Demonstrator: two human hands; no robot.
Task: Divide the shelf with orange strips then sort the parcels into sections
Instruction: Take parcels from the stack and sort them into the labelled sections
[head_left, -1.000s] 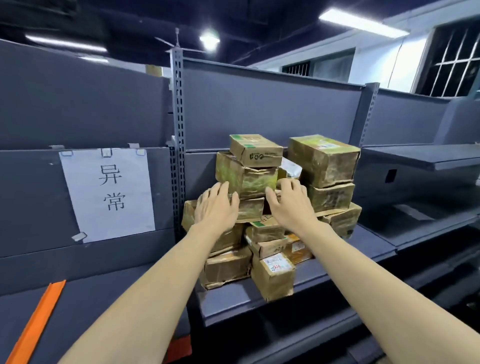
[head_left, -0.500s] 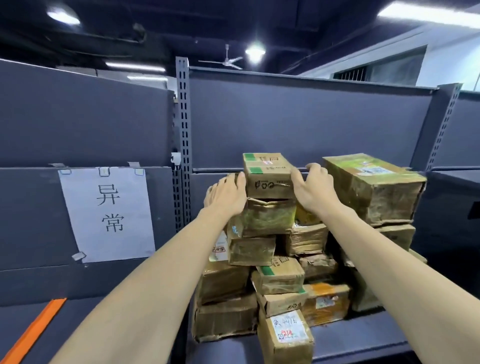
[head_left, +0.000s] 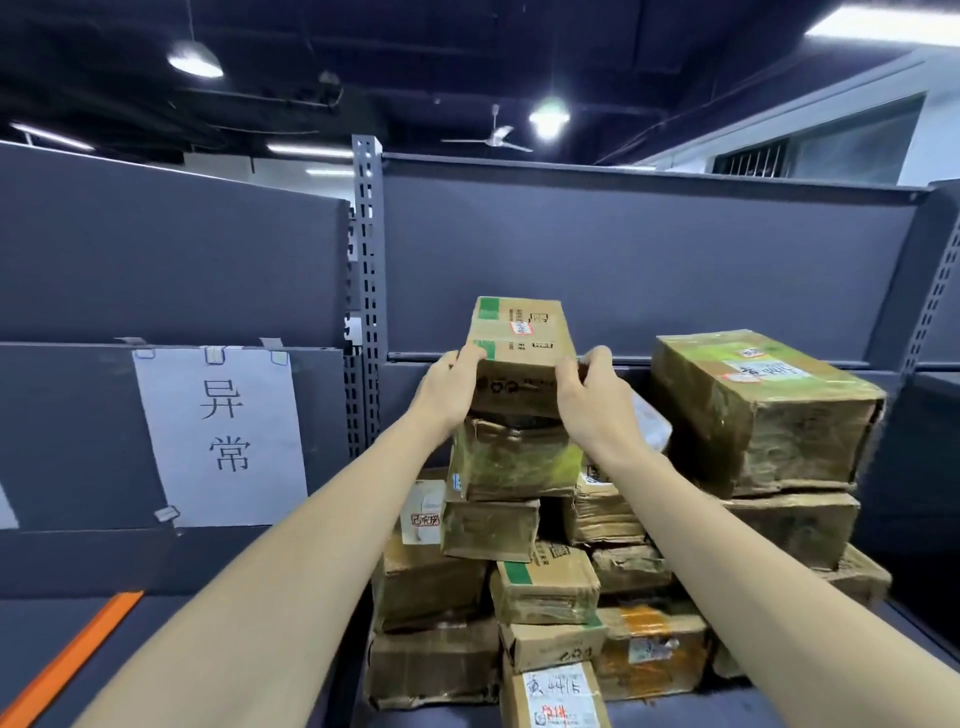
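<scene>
Far left, an orange strip (head_left: 72, 657) lies flat and slanted on the grey metal shelf (head_left: 171, 618), smooth and narrow. Above it a white paper sign (head_left: 223, 434) with two black characters is taped to the grey back panel. A perforated steel upright (head_left: 368, 291) marks off the next bay, and that bay holds a heap of parcels (head_left: 550, 587): brown cardboard boxes, creased and dented, wrapped in shiny clear tape, some with green tape bands and white labels.

At the top of the heap, the left hand (head_left: 447, 389) grips the left side of the top box (head_left: 522, 353), fingers curled round its edge. This box is a small, squarish carton with green tape and a red-marked label, and sits just above a crumpled, tape-glossed box (head_left: 514, 457). The right hand (head_left: 592, 400) clamps the box's right side, thumb on the front face, fingers wrapped behind.

Further right sits a large box (head_left: 758, 410), greenish on top under wrinkled film, on top of another flattened carton.
</scene>
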